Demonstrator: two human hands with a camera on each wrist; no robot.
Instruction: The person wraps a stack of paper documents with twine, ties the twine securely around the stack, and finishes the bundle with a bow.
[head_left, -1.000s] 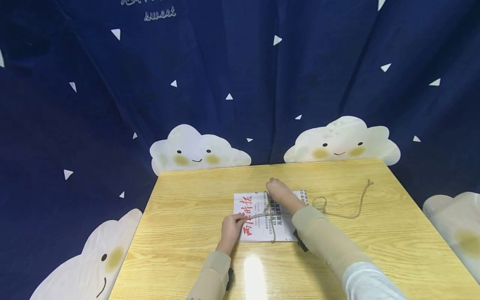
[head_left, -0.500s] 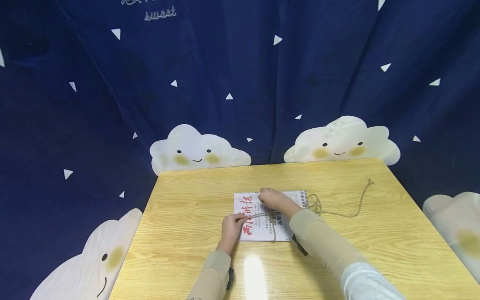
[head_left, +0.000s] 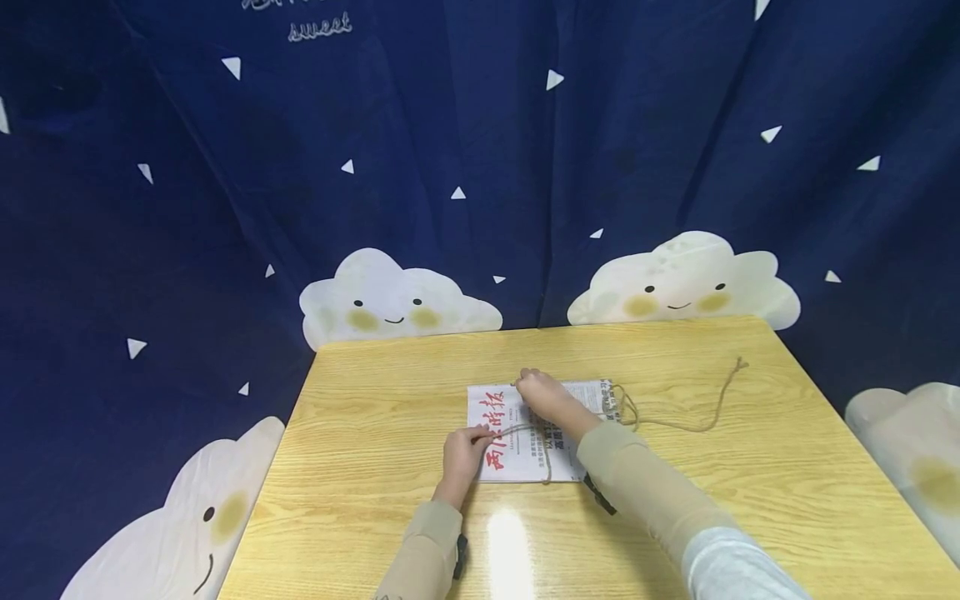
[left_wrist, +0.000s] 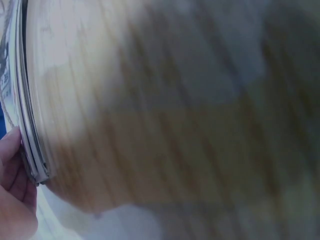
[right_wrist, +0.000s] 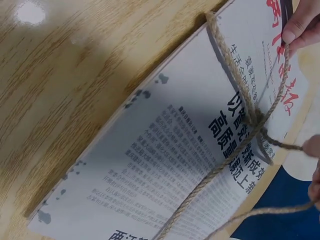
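A folded stack of newspapers (head_left: 498, 467) lies on the table, with a cord of brown twine (right_wrist: 200, 186) crossing over its top sheet. At the stack's left edge my left hand (head_left: 461, 460) pinches the twine, thumb on top. In the left wrist view the fingers of that left hand (left_wrist: 17, 200) lie against the layered paper edge. My right hand (head_left: 551, 402) is over the far part of the stack and hides some of it. The right wrist view catches this right hand (right_wrist: 314, 150) only at its border, holding twine that runs from the crossing.
Loose twine (head_left: 684, 427) trails over the wooden table (head_left: 360, 433) to the right and ends in a knot. Small loops of it lie by the stack's right edge. Behind the table hangs a dark blue curtain (head_left: 420, 125) with cloud prints.
My right hand has come left and nearer over the stack, then slightly back toward its far edge. The twine loop on the right has been drawn closer to the stack. My left hand stays put.
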